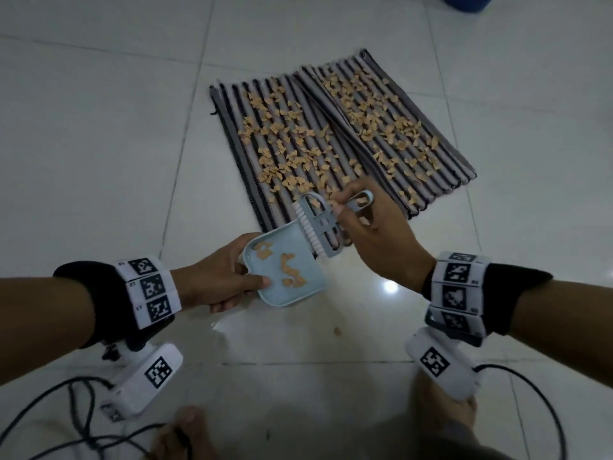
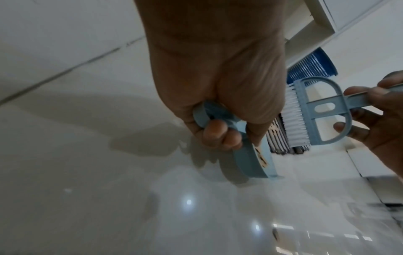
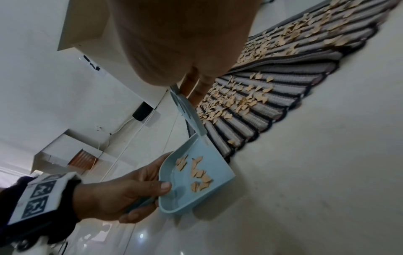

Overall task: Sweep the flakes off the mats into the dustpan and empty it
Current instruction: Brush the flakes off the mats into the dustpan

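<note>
The left hand (image 1: 220, 277) grips the pale-blue plastic dustpan (image 1: 292, 290) by its handle, mouth at the near edge of the striped woven mats (image 1: 414, 104). The right hand (image 1: 374, 234) holds the blue-grey white-bristled brush (image 1: 315, 227) — tan flakes (image 1: 285, 144) lie just beyond, so strokes likely pull toward the pan.

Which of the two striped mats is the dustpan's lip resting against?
The left mat, nearer the left hand: the dustpan meets its near edge under the brush. The right mat lies farther off, untouched.
</note>
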